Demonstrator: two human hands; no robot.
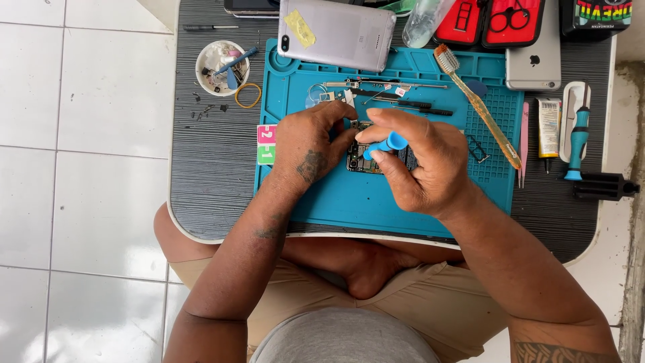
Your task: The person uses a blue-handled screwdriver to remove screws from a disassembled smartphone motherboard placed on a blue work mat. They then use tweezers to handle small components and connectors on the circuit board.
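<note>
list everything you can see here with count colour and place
work mat: 1, teal, middle of table
opened phone: 1, dark, on mat under hands
screwdriver: 1, blue handle, in right hand
phone back cover: 1, pinkish silver, mat's top edge
toothbrush: 1, amber, mat's right side
silver phone: 1, face down, upper right
small dish: 1, white, upper left, holding parts
rubber band: 1, yellow, by dish
tool case: 1, red, top
left hand: steadying phone
right hand: gripping screwdriver
</note>
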